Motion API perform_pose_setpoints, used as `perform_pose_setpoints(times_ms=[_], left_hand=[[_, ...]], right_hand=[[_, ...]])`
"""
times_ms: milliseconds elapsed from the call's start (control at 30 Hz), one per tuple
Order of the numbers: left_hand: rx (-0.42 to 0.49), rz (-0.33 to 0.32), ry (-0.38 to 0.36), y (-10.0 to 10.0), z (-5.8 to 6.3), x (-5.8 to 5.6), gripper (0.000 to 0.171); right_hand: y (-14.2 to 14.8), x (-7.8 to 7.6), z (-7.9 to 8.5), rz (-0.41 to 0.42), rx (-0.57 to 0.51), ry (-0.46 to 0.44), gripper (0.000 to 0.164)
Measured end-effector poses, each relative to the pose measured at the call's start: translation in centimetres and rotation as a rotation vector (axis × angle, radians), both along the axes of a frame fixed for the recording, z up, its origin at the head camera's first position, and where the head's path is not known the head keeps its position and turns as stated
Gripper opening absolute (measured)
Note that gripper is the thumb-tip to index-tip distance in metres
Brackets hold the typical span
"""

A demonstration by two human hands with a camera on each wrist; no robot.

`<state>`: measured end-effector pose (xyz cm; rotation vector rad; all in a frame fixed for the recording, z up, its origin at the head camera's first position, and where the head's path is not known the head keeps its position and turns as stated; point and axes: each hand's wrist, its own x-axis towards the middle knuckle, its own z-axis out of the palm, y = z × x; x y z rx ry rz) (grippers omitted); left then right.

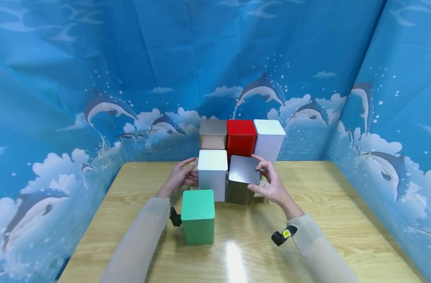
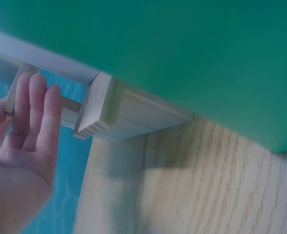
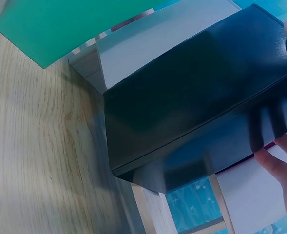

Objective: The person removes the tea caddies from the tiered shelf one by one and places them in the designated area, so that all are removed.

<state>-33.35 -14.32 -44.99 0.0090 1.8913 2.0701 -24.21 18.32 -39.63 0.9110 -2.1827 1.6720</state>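
In the head view my right hand grips a dark grey, shiny box by its upper right part, thumb and fingers spread across it. The box leans slightly and stands right of a white box. In the right wrist view fingertips press along the side of the dark box. My left hand is left of the white box with fingers loosely extended. In the left wrist view the left hand is beside a wooden slat; whether it touches is unclear.
Behind stand a brownish-grey box, a red box and a taller white box. A green box stands nearest, by the left wrist. Wooden rack parts show beneath the boxes. A dolphin-printed curtain encloses the wooden table.
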Motion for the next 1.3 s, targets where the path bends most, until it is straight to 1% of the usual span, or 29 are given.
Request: perform_pose_setpoints(times_ms=[200,467,733,800,933,1067,1300], left_hand=[[0.005,0.011,-0.013,0.0,-0.1,-0.1,0.044],[0.023,0.013,-0.009,0.0,-0.2,-0.2,0.044],[0.007,0.008,-0.007,0.0,-0.2,-0.1,0.045],[0.013,0.014,-0.01,0.0,-0.5,-0.3,0.045],[0.013,0.037,-0.006,0.0,-1.4,-1.0,0.044],[-0.008,0.059,0.005,0.0,-2.1,-1.4,0.042],[-0.023,0.066,0.025,0.1,-2.3,-1.4,0.042]], right_hand=[[0.1,0.3,0.0,-0.021,0.007,-0.004,0.046],[0.0,0.9,0.3,-0.079,0.016,-0.02,0.045],[0.3,1.5,0.2,-0.091,-0.025,-0.021,0.042],[0.4,1.7,0.2,-0.094,-0.028,-0.016,0.042],[0.7,2.0,0.3,-0.104,-0.029,-0.025,0.042],[1.2,2.0,-0.2,-0.097,-0.032,-0.029,0.042],[2.4,1.5,-2.0,-0.094,-0.036,-0.004,0.045]])
